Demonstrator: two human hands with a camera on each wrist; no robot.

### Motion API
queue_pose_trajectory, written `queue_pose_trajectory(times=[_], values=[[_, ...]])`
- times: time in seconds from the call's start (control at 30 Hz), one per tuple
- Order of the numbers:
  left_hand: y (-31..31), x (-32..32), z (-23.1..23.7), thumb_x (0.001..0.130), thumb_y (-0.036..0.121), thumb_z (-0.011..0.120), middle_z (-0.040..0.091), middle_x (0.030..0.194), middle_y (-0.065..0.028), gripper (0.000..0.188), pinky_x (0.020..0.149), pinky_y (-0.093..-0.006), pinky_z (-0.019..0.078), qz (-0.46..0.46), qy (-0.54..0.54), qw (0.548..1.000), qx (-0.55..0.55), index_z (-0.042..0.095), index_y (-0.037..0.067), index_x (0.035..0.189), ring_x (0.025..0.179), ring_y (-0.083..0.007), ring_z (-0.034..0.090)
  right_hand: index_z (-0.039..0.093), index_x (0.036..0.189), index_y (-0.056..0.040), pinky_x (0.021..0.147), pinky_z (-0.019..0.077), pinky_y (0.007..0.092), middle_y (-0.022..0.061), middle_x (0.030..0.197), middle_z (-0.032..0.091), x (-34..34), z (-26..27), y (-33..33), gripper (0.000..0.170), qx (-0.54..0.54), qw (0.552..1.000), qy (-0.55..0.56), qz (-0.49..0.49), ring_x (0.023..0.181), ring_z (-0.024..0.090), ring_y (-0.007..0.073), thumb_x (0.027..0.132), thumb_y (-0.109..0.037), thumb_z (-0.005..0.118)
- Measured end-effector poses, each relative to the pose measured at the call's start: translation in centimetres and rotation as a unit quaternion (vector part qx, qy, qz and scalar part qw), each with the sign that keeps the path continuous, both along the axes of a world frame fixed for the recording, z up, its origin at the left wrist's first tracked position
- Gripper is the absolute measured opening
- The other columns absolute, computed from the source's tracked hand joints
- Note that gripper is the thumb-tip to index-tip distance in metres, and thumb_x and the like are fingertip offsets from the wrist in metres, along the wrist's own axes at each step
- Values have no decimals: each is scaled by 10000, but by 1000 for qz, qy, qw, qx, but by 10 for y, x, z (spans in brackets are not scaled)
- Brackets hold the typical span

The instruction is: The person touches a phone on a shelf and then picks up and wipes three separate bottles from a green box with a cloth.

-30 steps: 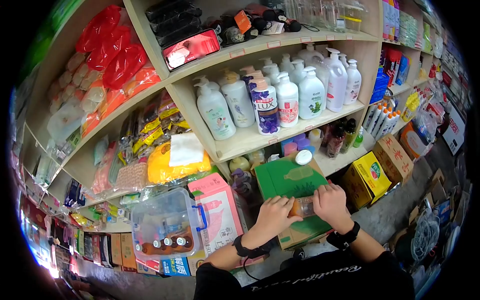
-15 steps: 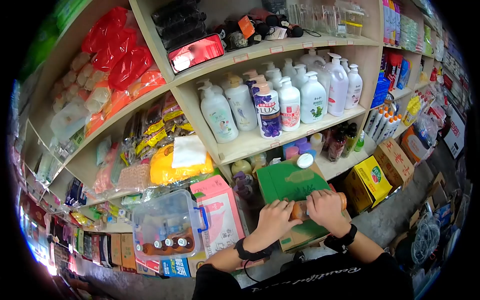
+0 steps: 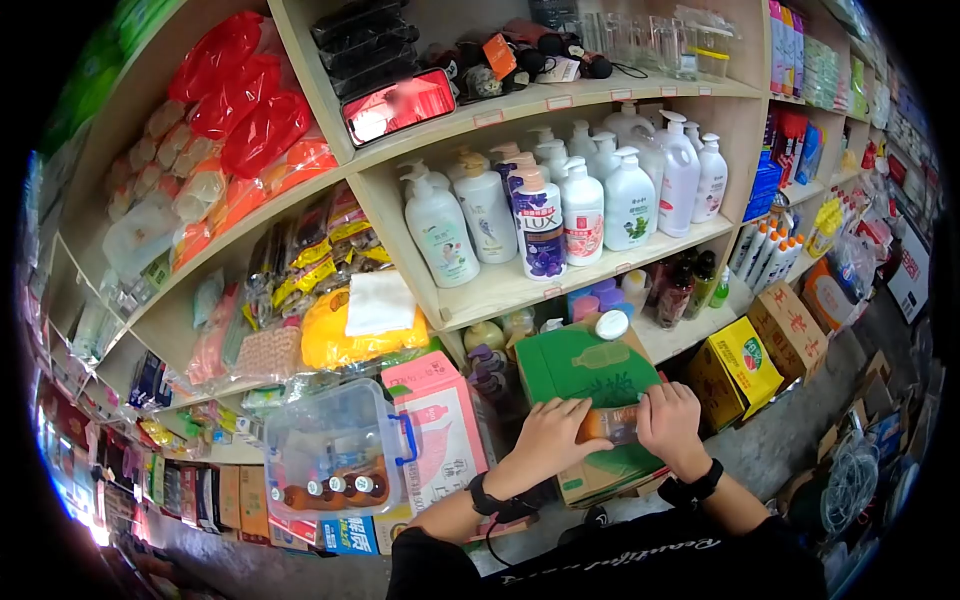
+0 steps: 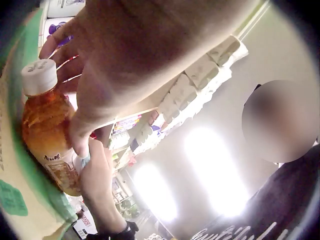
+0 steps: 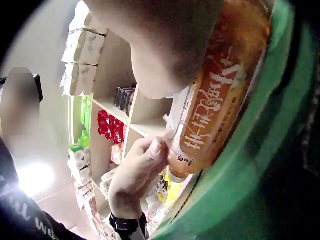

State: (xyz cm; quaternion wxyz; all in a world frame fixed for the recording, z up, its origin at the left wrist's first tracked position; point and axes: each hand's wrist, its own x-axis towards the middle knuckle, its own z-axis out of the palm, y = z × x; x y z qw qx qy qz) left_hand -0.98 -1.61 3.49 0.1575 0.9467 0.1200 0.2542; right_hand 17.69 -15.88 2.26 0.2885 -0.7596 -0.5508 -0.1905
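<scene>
Amber drink btl [image 3: 617, 424] lies on its side over the near part of a green carton [image 3: 590, 352], held between the person's two hands; whether its underside touches the cardboard is hard to tell. L hand [image 3: 552, 432] grips the cap end, thumb on the near side, fingers over the far side, so it's closed to abt the btl's width. R hand [image 3: 672, 420] grips the base end, fingers bent over it. White cap [image 4: 40, 77] is on, per the L wrist view; label [image 5: 210, 110] w/ white characters shows in the R wrist view. Each wrist wears a black band [image 3: 692, 480].

White round lid [image 3: 612, 324] is at the carton's far edge. To the L, a pink carton [image 3: 440, 412] stands near, w/ a clear plastic bin [image 3: 330, 425] beside it; bin has a blue handle [image 3: 407, 440] and a row of white-capped brown btls [image 3: 345, 490] inside. To the R, a yellow box [image 3: 740, 365] and a brown carton [image 3: 790, 325] are on the floor side by side.

Behind, pump btls [image 3: 540, 230] stand upright on a wooden shelf [image 3: 470, 302]. Phone [image 3: 400, 106] w/ a reddish screen leans on the shelf above. White cloth [image 3: 381, 305] lies on a yellow pkg [image 3: 350, 342], lower L.
</scene>
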Motion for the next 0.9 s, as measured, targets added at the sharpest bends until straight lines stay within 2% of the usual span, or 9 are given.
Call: queue_pose_trajectory(times=[0.07, 0.2, 0.27, 0.3, 0.37, 0.47, 0.73, 0.9], values=[[-1, 1, -3, 835, 582, 793, 740, 1125, -193, 767, 917, -448, 562, -23, 75, 996, -44, 700, -73, 1224, 1054, -368, 692, 582, 738, -48, 705, 477, 471, 156, 722, 591, -1, -2, -3, 181, 26, 999, -10, 22, 712, 596, 360, 886, -147, 612], [-3, 1, -2, 839, 564, 795, 746, 1078, -199, 766, 918, -431, 561, -27, 73, 996, -44, 687, -79, 1241, 1037, -358, 698, 582, 735, -46, 708, 480, 470, 160, 722, 603, 3, -1, -3, 173, 8, 1000, -5, 27, 711, 606, 363, 872, -146, 619], [-6, 1, 6, 818, 541, 813, 754, 1039, -184, 773, 914, -409, 562, -19, 124, 990, -56, 676, -75, 1264, 1008, -331, 706, 583, 733, -38, 702, 497, 477, 176, 722, 630, 9, 2, 2, 171, -18, 999, 13, 44, 695, 624, 381, 858, -149, 619], [-8, 0, 3, 818, 541, 813, 754, 1039, -184, 773, 914, -409, 562, -19, 126, 990, -57, 676, -75, 1264, 1008, -331, 706, 583, 733, -38, 702, 497, 477, 176, 722, 630, 12, 2, 4, 171, -19, 999, 14, 44, 695, 624, 381, 858, -149, 619], [-11, -1, -5, 786, 507, 834, 756, 1049, -167, 770, 880, -376, 565, -10, 46, 996, 75, 671, -62, 1280, 973, -286, 712, 588, 735, -28, 690, 516, 480, 190, 716, 651, 16, 1, 7, 173, -31, 997, 43, 57, 672, 641, 396, 850, -154, 618], [-14, -2, -5, 772, 475, 842, 755, 1070, -163, 759, 853, -354, 562, 7, 53, 993, 104, 667, -54, 1287, 953, -255, 711, 592, 730, -23, 674, 528, 477, 195, 707, 657, 17, 0, 12, 182, -5, 997, 41, 64, 653, 647, 398, 852, -158, 612], [-15, -1, -5, 784, 446, 840, 746, 1083, -189, 741, 837, -344, 557, -1, 63, 992, 108, 656, -73, 1279, 929, -263, 709, 590, 699, -27, 644, 541, 462, 187, 664, 654, 17, 6, 17, 196, -23, 997, 61, 39, 629, 661, 384, 842, -159, 620], [-16, -1, -8, 784, 443, 842, 743, 1102, -202, 753, 841, -346, 554, 5, 57, 992, 112, 645, -81, 1287, 927, -269, 711, 605, 686, -27, 615, 544, 516, 219, 618, 632, 20, 7, 24, 247, -70, 995, 70, 10, 596, 657, 412, 868, -194, 608]])
